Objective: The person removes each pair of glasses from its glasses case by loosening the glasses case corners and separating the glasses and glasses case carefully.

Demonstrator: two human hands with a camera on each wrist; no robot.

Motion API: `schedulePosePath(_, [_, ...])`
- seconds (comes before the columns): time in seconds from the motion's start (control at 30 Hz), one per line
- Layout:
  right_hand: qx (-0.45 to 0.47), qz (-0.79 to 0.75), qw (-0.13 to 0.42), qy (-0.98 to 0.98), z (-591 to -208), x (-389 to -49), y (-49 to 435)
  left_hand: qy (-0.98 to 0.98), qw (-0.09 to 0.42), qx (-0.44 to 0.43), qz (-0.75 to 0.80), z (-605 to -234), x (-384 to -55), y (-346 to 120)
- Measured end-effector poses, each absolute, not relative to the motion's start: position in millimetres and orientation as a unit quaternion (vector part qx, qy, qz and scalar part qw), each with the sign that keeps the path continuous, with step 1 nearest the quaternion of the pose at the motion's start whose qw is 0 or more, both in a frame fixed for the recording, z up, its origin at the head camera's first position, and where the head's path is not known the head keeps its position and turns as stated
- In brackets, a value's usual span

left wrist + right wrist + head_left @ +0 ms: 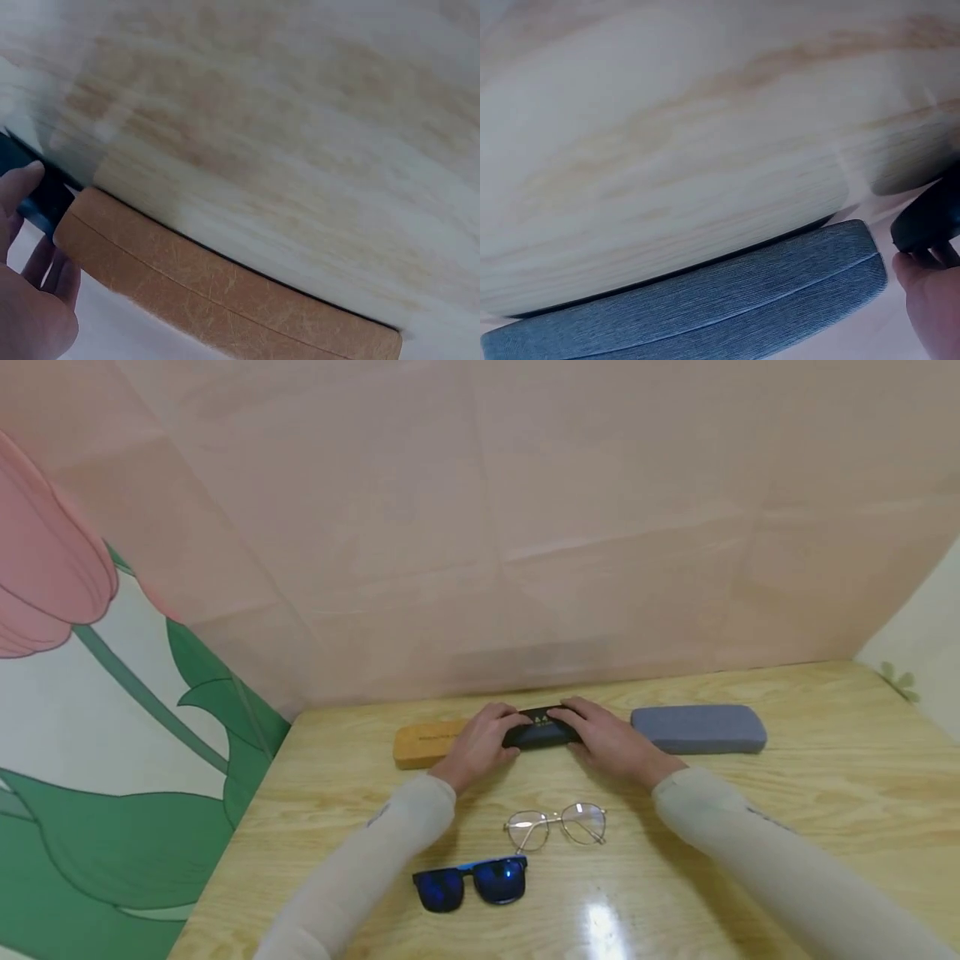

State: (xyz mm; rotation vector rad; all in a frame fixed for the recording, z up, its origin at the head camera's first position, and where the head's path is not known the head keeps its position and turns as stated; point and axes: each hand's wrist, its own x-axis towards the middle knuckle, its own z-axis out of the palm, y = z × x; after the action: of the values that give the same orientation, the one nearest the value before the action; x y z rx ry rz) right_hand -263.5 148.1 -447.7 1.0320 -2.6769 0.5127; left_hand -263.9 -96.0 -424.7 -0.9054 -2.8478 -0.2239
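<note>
Covering both ends of the black case (547, 727), the left hand (483, 742) and the right hand (611, 742) leave only its middle showing near the centre of the head view. The pale marking on its top is too small to read. The left hand also hides the right end of the orange case (426, 744), so from there the gap between the two cases cannot be judged. In the left wrist view, the hand and the black case are cut off at the left edge; in the right wrist view, both run out at the right edge. The sleeves (731, 827) leave the head view at the bottom.

Each hand is curled round its own end of the black case, the left clamped on the left end and the right on the right end, with the two hands apart. Right of centre, the blue-grey case (699, 729) lies beyond the right hand. Below the hands, the clear glasses (556, 817) rest at lower centre on the table (277, 835), with the dark sunglasses (501, 882) just below and to the left.
</note>
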Motion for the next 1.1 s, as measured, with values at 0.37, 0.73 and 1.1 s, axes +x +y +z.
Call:
schedulePosePath(0.37, [0.321, 0.194, 0.088, -0.923, -446.7, -264.4, 153.9, -0.944, 0.094, -0.301, -0.092, -427.4, -262.3, -99.0])
schedulePosePath(0.73, [0.306, 0.177, 0.117, -0.928, -452.5, -240.6, 184.8, -0.938, 0.064, -0.299, -0.165, -412.0, -218.1, -131.1])
schedulePosePath(1.1, [0.236, 0.168, 0.115, -0.950, -441.4, -224.6, 239.8, -0.943, -0.025, -0.276, -0.183, -417.8, -186.5, -176.4])
